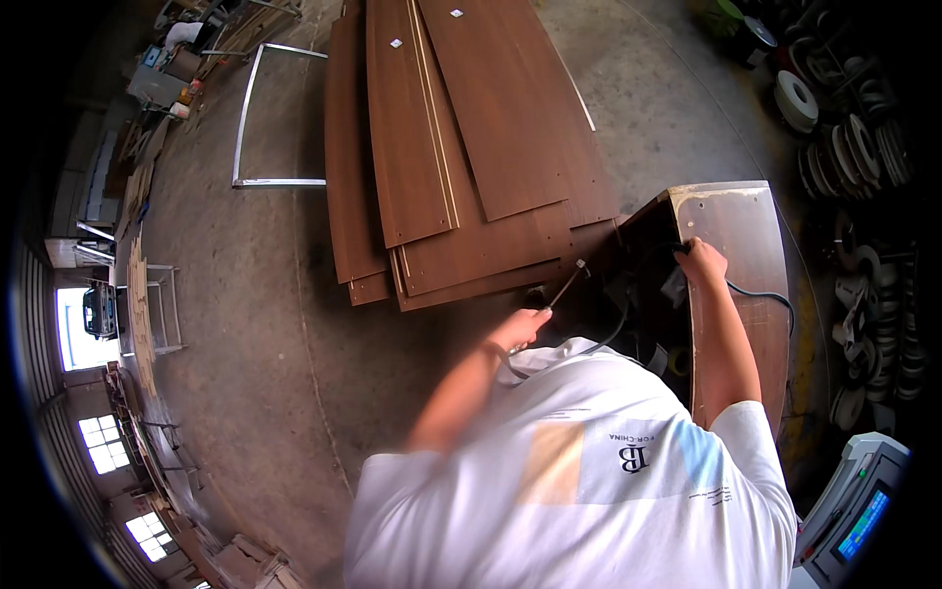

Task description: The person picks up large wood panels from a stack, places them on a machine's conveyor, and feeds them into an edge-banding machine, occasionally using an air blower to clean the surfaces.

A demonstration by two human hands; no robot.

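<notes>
A person in a white shirt is leaning over a brown box-like cabinet. The left hand is gripping a thin metal tool, closed around its handle. The right hand is reaching inside the cabinet, clasping a black cable. Brown boards are lying stacked on the concrete floor, just beside the cabinet.

Single head-worn fisheye, high, looking steeply down over the workshop floor.
</notes>
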